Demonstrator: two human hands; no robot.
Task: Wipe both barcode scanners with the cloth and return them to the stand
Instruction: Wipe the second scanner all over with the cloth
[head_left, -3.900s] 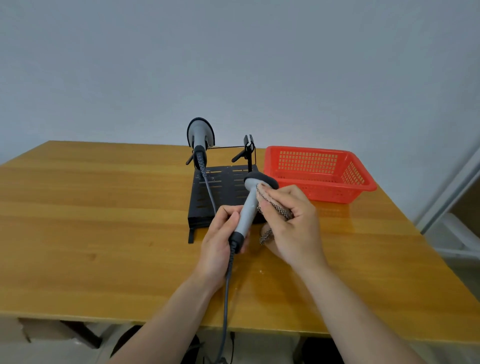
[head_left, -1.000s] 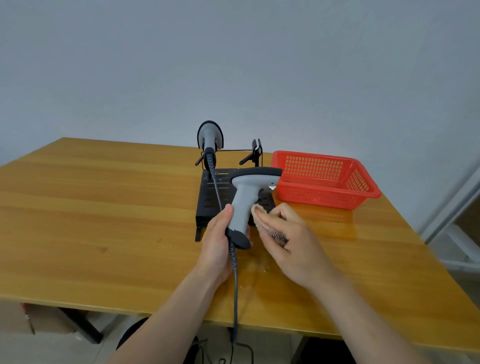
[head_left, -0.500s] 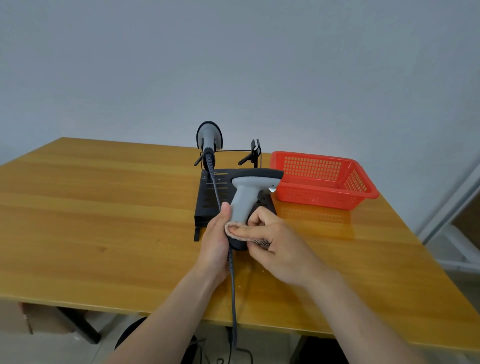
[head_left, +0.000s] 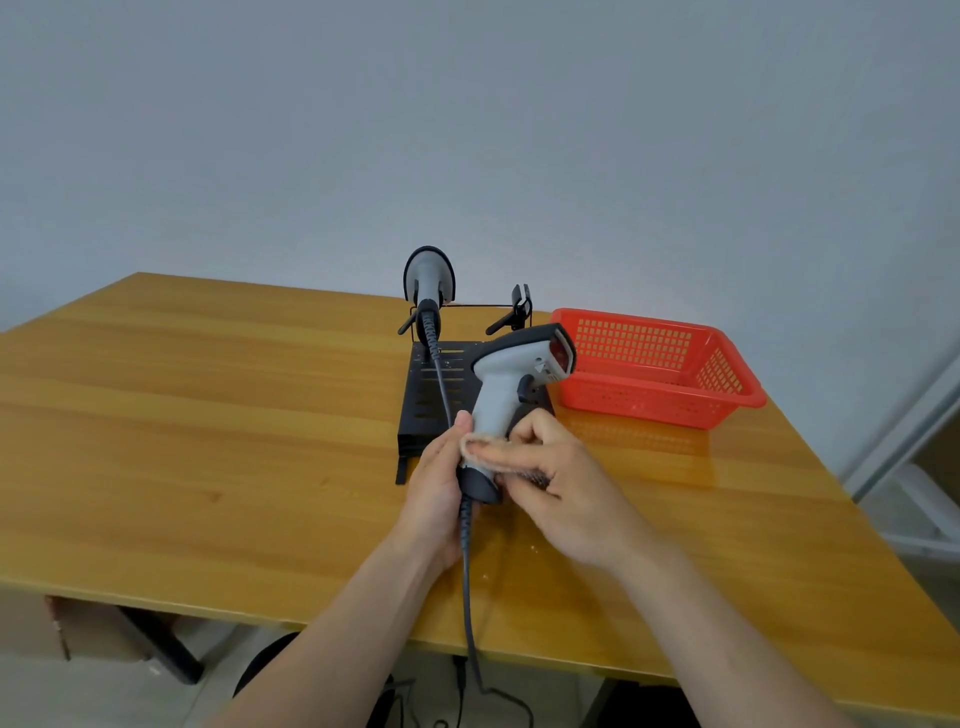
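Note:
A grey barcode scanner (head_left: 501, 384) with a black head stands upright above the table, its window turned to the right. My left hand (head_left: 435, 483) grips its handle from the left near the base. My right hand (head_left: 558, 483) holds a small beige cloth (head_left: 480, 447) wrapped against the lower handle. The second grey scanner (head_left: 429, 278) hangs in the left cradle of the black stand (head_left: 423, 400). The stand's right cradle (head_left: 519, 306) holds nothing. Grey cables run from both scanners toward the table's near edge.
A red plastic basket (head_left: 722, 384) sits just right of the stand, with nothing seen in it. The wooden table (head_left: 182, 415) stretches wide to the left. A white frame (head_left: 914, 441) stands beyond the table's right edge.
My right hand slid the cloth from the scanner's head down to the lower handle. The scanner has turned in my left hand, so its window now faces right.

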